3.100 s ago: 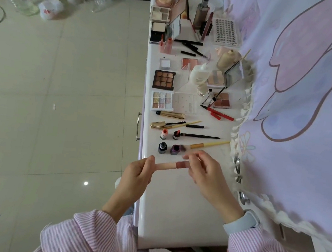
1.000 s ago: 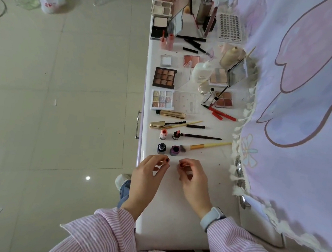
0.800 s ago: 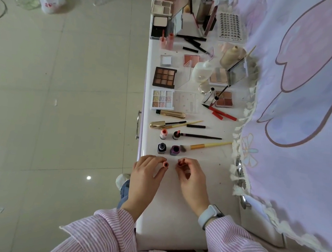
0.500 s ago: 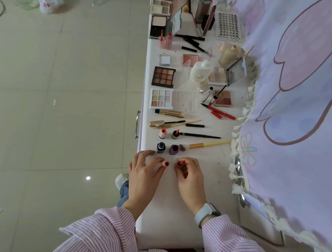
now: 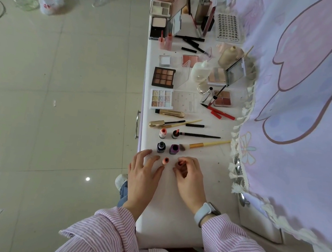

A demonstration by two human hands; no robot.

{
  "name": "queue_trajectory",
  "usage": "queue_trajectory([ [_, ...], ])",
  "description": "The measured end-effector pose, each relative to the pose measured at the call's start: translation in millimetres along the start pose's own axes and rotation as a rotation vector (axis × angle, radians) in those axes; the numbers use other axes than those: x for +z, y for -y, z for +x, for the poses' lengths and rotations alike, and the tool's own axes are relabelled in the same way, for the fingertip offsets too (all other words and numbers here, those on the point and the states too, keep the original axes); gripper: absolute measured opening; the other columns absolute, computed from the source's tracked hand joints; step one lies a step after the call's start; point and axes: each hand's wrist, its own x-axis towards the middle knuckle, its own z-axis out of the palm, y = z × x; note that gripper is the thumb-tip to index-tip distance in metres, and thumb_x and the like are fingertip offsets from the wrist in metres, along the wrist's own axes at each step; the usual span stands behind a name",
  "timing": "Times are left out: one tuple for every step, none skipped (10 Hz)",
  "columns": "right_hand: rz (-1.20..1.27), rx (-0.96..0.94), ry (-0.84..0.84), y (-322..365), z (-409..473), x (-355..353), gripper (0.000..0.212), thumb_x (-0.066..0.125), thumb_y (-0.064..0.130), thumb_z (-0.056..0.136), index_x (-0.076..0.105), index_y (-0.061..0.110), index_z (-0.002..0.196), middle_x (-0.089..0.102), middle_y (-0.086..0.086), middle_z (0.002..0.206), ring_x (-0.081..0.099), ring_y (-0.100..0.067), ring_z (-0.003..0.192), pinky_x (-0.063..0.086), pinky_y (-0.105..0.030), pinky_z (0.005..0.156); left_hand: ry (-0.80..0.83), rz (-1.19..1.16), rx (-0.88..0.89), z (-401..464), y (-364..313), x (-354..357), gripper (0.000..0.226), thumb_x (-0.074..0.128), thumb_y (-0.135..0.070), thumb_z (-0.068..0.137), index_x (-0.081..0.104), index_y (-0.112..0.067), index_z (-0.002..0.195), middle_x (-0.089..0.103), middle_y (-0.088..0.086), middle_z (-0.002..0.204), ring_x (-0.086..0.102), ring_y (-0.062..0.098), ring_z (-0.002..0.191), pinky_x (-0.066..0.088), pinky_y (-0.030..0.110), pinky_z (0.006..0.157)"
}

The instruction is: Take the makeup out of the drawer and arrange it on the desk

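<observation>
Peach-pink and small, the tube stands upright on the white bench, just in front of the dark bottle and the purple bottle. Beside it the left hand lies spread and released, its fingers just next to the tube but not around it. Fingers of the right hand are pinched on a small reddish piece, probably the tube's cap or applicator half, held upright near the bench top; whether it already stands there cannot be told. From here the risk looks like a knock: the tube is narrow and tall, so a careless sweep of either hand could tip it into the bottles, or roll it off the bench's left edge to the floor.
</observation>
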Motion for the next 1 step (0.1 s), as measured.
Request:
queue_trajectory([
  [0.030,0.017,0.010,1.3,-0.7,-1.7,0.028,0.065,-0.001,0.081,0.058,0.003,0.107,0.047,0.002,0.100,0.052,0.004,0.080,0.040,0.000,0.076,0.008,0.042,-0.011,-8.5,1.8,-1.5,0.041,0.045,-0.040,0.084,0.048,-0.017,0.118,0.052,0.011,0.128,0.040,0.023,0.120,0.040,0.039,0.093],
])
